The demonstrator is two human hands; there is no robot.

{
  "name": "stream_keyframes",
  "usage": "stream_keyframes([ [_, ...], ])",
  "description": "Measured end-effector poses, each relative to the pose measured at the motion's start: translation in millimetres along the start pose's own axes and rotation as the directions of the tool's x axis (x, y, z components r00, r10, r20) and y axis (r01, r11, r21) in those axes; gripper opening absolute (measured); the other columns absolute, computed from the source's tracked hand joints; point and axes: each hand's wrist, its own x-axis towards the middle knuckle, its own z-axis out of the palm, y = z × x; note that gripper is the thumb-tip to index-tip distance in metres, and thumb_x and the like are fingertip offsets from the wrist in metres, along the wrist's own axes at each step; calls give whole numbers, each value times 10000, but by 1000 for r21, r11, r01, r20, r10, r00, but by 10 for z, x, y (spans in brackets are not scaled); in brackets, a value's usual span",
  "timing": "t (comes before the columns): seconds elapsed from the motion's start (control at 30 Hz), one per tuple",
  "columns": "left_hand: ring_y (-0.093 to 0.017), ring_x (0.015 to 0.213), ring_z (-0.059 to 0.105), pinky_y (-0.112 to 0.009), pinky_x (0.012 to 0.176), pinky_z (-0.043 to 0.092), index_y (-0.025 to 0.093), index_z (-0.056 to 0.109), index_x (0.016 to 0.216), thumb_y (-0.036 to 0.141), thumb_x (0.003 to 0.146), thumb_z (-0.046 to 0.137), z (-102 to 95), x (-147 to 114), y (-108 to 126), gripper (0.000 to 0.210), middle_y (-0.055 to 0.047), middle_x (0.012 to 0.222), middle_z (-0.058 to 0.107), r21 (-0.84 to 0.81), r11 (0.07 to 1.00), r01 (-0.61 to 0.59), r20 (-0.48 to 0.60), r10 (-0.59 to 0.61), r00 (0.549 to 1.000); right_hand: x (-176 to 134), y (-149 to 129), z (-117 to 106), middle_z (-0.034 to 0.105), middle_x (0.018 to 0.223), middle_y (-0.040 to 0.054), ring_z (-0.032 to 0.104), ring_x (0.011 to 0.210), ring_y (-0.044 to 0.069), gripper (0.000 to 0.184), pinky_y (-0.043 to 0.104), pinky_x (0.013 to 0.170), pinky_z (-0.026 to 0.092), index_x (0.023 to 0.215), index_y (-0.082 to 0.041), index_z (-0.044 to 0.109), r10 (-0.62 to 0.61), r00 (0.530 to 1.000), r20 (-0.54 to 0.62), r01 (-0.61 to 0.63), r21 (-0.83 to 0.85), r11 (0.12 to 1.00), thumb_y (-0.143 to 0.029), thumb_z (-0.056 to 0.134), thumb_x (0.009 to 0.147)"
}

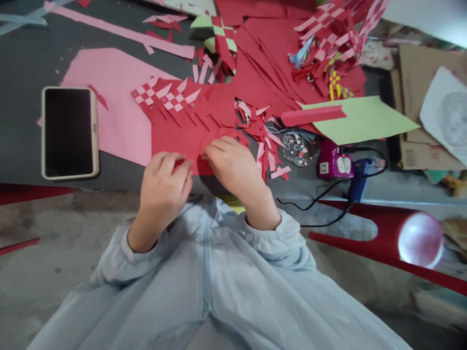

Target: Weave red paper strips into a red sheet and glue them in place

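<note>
My left hand is closed, thumb against fingers, at the near edge of a red paper sheet. A bit of red paper shows between its thumb and fingers. Opposite it, my right hand is curled with its fingertips pinched together over the same sheet; whatever they hold is hidden. Slanting red paper strips lie on the sheet's far part, beside red-and-pink checkered woven fish with small eyes. Under the sheet's left side spreads a larger pink paper.
A phone lies at the left. Paper scraps, a clear dish of beads, a purple box and a blue glue gun with its cord sit right. Green paper and woven pieces lie beyond.
</note>
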Motion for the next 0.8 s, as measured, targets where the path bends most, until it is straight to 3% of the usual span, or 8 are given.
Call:
stream_keyframes([
  [0.33, -289, 1014, 624, -447, 824, 493, 192, 726, 1063, 217, 949, 536, 47, -22, -60, 222, -115, 1080, 722, -18, 1000, -12, 23, 13, 1000, 31, -24, -39, 693, 823, 94, 550, 815, 232, 292, 361, 694, 378, 815, -152, 740, 5, 998, 66, -3, -38, 999, -68, 503, 962],
  [0.8, -299, 1011, 610, -448, 845, 467, 171, 729, 1084, 214, 959, 521, 77, -48, -23, 247, -127, 1105, 719, 18, 999, -47, 7, 47, 999, -11, 55, 28, 712, 827, 82, 581, 800, 231, 250, 348, 734, 409, 853, -159, 767, 59, 998, -27, -58, 41, 997, -156, 547, 974],
])
